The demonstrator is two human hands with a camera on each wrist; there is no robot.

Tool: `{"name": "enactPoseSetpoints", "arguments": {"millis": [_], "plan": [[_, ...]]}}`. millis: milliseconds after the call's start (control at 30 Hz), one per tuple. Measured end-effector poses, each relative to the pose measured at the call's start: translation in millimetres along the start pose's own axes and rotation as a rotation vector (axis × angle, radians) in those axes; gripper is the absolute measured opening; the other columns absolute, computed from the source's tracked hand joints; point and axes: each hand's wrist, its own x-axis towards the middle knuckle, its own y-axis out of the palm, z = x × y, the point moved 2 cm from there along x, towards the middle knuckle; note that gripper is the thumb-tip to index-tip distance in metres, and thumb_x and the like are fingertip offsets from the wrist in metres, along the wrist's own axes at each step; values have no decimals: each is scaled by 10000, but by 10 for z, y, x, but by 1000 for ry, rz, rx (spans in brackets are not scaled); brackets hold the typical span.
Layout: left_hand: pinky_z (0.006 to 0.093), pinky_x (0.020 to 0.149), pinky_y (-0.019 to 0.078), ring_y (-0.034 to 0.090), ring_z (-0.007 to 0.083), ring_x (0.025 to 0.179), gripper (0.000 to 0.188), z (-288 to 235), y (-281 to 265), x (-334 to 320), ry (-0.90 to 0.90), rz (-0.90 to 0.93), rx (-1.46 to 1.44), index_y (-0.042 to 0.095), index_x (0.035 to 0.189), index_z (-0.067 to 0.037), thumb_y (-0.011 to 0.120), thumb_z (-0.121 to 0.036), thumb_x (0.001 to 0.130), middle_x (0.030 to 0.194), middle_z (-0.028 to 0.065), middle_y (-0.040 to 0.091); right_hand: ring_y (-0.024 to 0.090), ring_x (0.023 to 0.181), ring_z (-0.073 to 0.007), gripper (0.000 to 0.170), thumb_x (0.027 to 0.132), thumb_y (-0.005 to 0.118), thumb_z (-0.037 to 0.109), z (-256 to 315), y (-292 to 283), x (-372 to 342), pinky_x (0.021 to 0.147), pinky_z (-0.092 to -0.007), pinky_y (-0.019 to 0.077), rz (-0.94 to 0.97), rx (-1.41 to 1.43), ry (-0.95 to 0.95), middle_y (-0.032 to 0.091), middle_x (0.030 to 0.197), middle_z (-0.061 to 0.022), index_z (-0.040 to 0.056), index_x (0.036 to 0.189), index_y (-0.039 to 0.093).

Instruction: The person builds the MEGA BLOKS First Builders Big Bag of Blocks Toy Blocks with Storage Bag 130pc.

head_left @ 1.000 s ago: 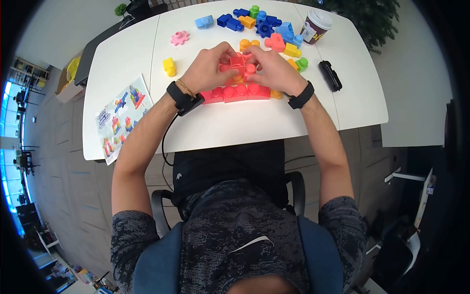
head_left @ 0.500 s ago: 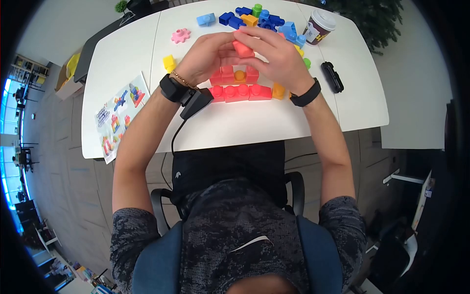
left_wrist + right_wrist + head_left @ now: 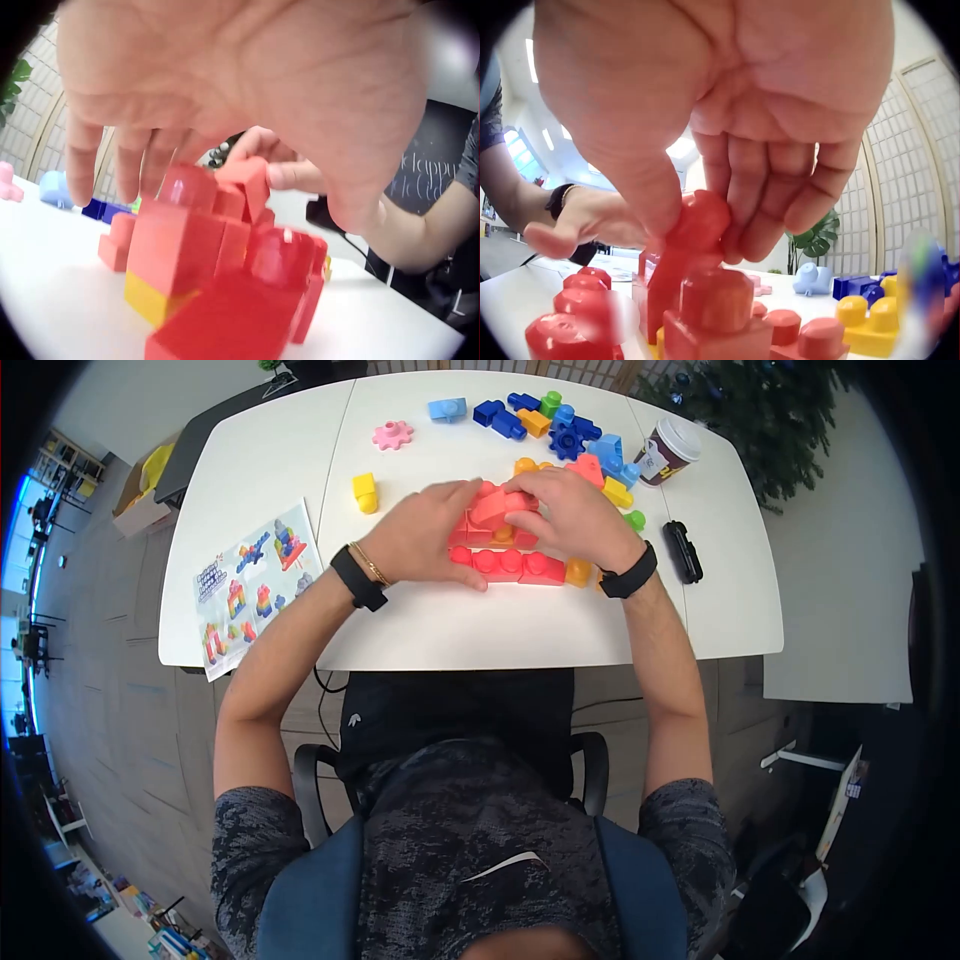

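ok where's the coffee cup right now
In the head view, the lidded cup stands at the far right of the table, beside the light blue blocks and beyond the black object.

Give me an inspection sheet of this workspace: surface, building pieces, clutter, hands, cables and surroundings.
Surface: white table, seams visible; no spills seen.
Job's things: red block row lies in front of red build; tilted red block is above the build, seating unclear.
Clutter: lidded cup and black object at right; printed sheet at left; loose dark blue blocks farther back.
Hands: right hand pinches the tilted block; left hand, fingers extended, is beside the build.
Cables: thin dark cables beyond the table's near edge.
Surroundings: office chair, green foliage.
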Motion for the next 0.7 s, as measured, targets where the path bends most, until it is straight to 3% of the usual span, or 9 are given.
{"name": "enactPoseSetpoints", "arguments": {"millis": [33,100,200,267,367,500,600,700], "plan": [[488,1109,486,588,456,1298,1289,-29,54,-14,3,93,20,384,1559,46,926,-663,629,1438,284,564,693,904,-341,280,887,781,200,4,-39,18,819,-427,561,20,23,21,710,934,-162,13,1083,711],[495,1098,493,585,473,1283,1291,-47,75,-18,-11,102,-6,375,1570,17,935,-647,614,1418,285,572,694,909,-340,264,891,774,190,-13,-99,22,823,-426,564,36,43,46,712,946,-164,12,1077,715],[484,1055,523,606,458,1253,1161,-12,121,-18,24,35,23,433,1522,-14,949,-569,642,1376,272,597,690,937,-338,229,895,761,167,-15,-93,17,830,-431,567,91,-29,15,703,973,-151,15,1061,715],[483,981,551,640,431,1189,955,-7,161,-12,-54,94,-33,497,1429,-31,941,-458,700,1305,248,628,683,969,-335,197,893,753,149,45,14,14,827,-434,567,133,-192,37,685,983,-146,11,1028,713],[483,929,559,659,408,1146,803,-18,148,9,-132,152,-64,524,1361,-37,908,-395,752,1255,233,642,676,998,-334,175,876,752,135,134,-22,72,803,-447,568,184,-234,32,672,985,-147,16,999,714],[484,911,557,672,405,1096,753,33,158,-27,-114,113,-106,532,1347,-49,888,-387,778,1230,212,648,650,967,-337,210,846,736,109,69,-74,127,857,-453,539,278,-157,88,650,930,-135,21,1035,713],[462,902,560,685,392,1072,791,33,176,-74,-124,117,-57,517,1401,-59,878,-404,788,1198,190,667,661,968,-346,179,824,738,104,146,42,150,841,-463,549,366,-160,141,659,942,-145,13,978,725],[455,923,558,695,384,1057,718,63,-44,44,50,-13,-36,568,1403,-35,846,-370,832,1189,178,690,673,969,-355,161,803,751,101,76,203,185,814,-476,560,384,-318,130,668,955,-156,7,933,737]]}}
